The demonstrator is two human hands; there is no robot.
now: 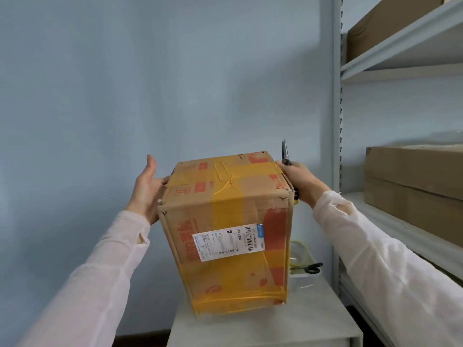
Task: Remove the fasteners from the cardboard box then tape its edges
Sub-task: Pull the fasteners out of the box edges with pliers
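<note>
a pale blue wall (125,71) fills the left and centre of the frame. a grey rack (337,96) runs down the right edge, with brown cartons (413,176) lying on its shelves.

the box (253,214) stands in the lower centre, held between both hands over a white bench (313,321). whether its bottom rests on the bench or hangs just above it cannot be told. it tilts a little, its top leaning toward the camera. wide yellow tape (225,204) crosses the top and runs down the front face, and another band wraps the bottom edge. red print shows under the tape.

white sleeves (375,259) come in from both lower corners. the left hand (146,187) lies flat against the box's upper left side, fingers straight and thumb up, grasping nothing. the right hand (299,182) presses on the upper right edge of the box while its fingers curl round the handles of the pliers (285,152), whose tips point straight up.

a white label (229,242) with barcodes sits on the front face. a clear tub (299,251) stands on the bench just right of the box, with black scissors (313,267) beside it. small metal fasteners (289,190) show at the top front corners of the box.
</note>
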